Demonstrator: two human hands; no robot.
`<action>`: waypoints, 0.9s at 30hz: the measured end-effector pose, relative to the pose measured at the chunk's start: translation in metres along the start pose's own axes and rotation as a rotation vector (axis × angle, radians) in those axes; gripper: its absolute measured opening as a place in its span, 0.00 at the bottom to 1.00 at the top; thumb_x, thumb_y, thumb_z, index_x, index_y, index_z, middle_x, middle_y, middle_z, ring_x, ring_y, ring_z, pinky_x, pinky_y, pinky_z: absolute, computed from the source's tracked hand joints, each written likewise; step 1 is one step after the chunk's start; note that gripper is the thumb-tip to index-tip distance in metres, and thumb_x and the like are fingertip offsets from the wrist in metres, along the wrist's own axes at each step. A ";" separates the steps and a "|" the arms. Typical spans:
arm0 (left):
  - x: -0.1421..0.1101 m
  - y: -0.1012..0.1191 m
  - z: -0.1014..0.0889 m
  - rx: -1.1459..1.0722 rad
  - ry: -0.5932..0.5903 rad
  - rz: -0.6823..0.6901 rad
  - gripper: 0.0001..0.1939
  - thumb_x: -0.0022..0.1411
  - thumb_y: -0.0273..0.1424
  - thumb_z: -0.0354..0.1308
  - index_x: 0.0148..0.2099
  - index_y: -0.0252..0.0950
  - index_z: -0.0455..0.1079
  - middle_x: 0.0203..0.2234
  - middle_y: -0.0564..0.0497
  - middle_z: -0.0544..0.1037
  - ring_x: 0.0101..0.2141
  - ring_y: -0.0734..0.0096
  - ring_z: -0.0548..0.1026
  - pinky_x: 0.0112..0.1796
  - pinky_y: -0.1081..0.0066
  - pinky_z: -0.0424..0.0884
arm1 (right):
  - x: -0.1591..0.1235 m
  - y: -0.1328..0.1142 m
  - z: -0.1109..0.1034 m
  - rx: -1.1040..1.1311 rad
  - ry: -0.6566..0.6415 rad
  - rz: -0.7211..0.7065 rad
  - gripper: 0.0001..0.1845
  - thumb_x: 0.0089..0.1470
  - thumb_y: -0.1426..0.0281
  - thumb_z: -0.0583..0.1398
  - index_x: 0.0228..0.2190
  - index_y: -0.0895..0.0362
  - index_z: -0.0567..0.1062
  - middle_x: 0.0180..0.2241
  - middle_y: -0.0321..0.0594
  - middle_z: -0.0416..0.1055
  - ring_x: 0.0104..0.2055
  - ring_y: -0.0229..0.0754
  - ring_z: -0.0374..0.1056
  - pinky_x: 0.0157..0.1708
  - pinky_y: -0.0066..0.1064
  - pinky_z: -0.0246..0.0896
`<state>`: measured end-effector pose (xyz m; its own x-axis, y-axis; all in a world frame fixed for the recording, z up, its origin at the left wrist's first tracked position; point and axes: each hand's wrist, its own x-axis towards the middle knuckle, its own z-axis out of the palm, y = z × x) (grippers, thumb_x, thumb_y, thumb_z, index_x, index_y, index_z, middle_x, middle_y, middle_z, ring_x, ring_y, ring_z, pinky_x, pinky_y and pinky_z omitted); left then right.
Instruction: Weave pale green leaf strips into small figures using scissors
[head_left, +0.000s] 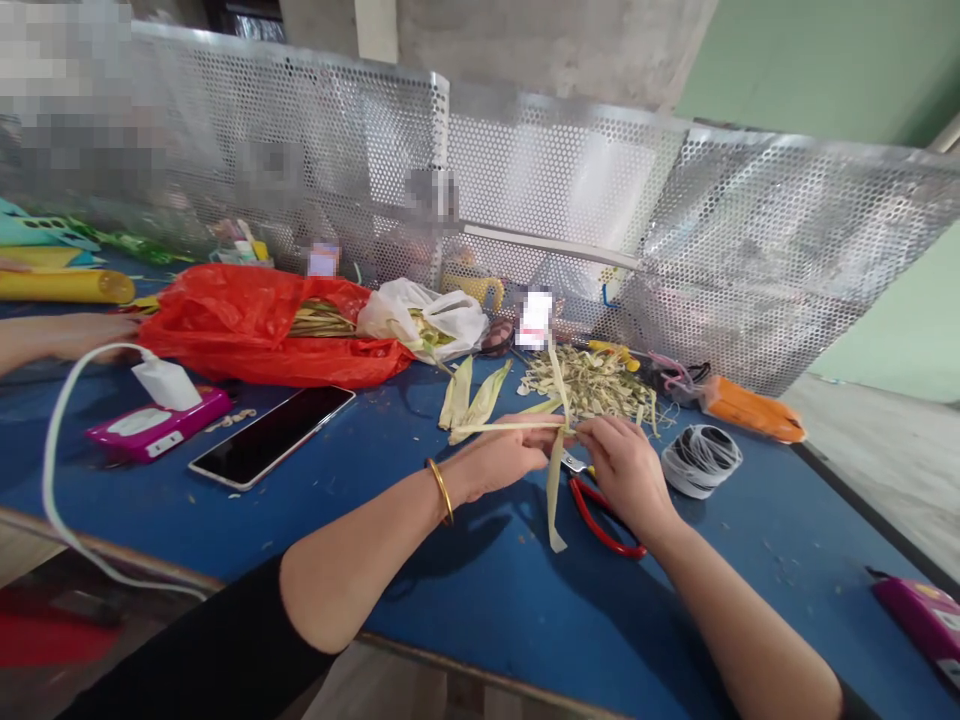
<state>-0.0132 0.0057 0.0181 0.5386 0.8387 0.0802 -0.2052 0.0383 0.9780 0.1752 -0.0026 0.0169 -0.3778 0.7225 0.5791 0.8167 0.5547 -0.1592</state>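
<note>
My left hand [506,460], with a gold bangle at the wrist, is closed on pale dried husk strips [556,500] that cross one another. From the other side my right hand [622,465] pinches the same strips where they meet. One strip hangs down toward the table and another points up. Beneath my right hand lie scissors [606,525] with red handles, their blades partly hidden. Broad pale green husk pieces [472,395] rest just beyond my left hand. Behind both hands is a heap of thin husk scraps [592,380].
A ball of white cord [701,462] and an orange packet [754,408] lie to the right. On the left are a phone [274,437], a purple power strip [161,425] and a red plastic bag [225,320]. Another person's hand [97,335] reaches in. A perforated metal screen [540,165] stands behind.
</note>
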 end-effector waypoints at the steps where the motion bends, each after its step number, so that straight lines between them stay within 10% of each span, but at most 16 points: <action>1: -0.001 0.001 -0.001 0.003 -0.054 0.030 0.29 0.48 0.16 0.56 0.53 0.37 0.72 0.42 0.47 0.80 0.46 0.66 0.75 0.48 0.69 0.68 | 0.001 0.000 -0.003 0.010 0.032 0.013 0.11 0.63 0.72 0.50 0.33 0.55 0.71 0.31 0.40 0.72 0.37 0.44 0.67 0.40 0.35 0.58; 7: -0.003 0.012 -0.007 -0.270 -0.178 -0.142 0.21 0.54 0.28 0.58 0.52 0.34 0.72 0.43 0.41 0.79 0.42 0.62 0.78 0.42 0.68 0.71 | 0.003 -0.005 -0.015 0.249 0.098 0.031 0.10 0.63 0.72 0.50 0.34 0.55 0.71 0.30 0.39 0.68 0.33 0.40 0.66 0.33 0.29 0.60; 12: -0.003 0.004 -0.006 -0.298 0.015 -0.271 0.18 0.57 0.43 0.60 0.42 0.33 0.73 0.33 0.41 0.81 0.30 0.68 0.79 0.35 0.70 0.72 | 0.001 -0.010 -0.010 0.160 -0.022 -0.056 0.11 0.64 0.70 0.50 0.33 0.56 0.71 0.30 0.39 0.69 0.33 0.40 0.66 0.34 0.29 0.59; 27: 0.000 -0.004 0.002 -0.106 0.203 -0.378 0.12 0.51 0.36 0.66 0.30 0.31 0.71 0.26 0.45 0.80 0.22 0.74 0.76 0.19 0.78 0.57 | -0.002 -0.011 0.001 -0.049 -0.031 -0.042 0.13 0.63 0.70 0.52 0.28 0.55 0.71 0.28 0.38 0.71 0.30 0.40 0.66 0.31 0.29 0.56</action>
<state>-0.0104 0.0045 0.0142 0.4223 0.8447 -0.3289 -0.1129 0.4091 0.9055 0.1665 -0.0101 0.0167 -0.4249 0.7116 0.5595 0.8198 0.5646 -0.0956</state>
